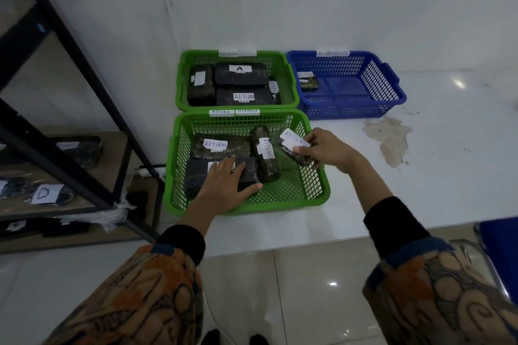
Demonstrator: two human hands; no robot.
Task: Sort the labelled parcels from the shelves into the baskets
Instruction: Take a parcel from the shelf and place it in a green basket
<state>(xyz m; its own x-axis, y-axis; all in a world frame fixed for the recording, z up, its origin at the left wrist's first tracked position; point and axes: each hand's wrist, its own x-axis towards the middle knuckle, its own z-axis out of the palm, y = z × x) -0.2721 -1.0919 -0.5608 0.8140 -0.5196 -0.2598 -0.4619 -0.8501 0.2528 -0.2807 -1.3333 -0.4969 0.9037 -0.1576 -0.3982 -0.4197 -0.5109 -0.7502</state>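
The near green basket (319, 196), tagged RETURN and OVERDUE, holds three dark wrapped parcels. My left hand (227, 185) lies flat, fingers spread, on the front-left parcel (251, 173), thumb against its right end. A RETURN parcel (221, 145) lies behind it, and another (266, 154) stands beside it on the right. My right hand (328, 150) grips a small RETURN-labelled parcel (291, 145) over the basket's right side. The far green basket (182, 84) holds several parcels, one labelled A (241, 73). The blue basket (392, 92) holds one small parcel (308, 82).
A black metal shelf rack (64, 109) stands at the left, with dark parcels on its lower boards, one labelled D (46, 193). The baskets sit on a white raised platform (448, 176) against the wall. A brown stain (388, 137) marks the platform right of the baskets.
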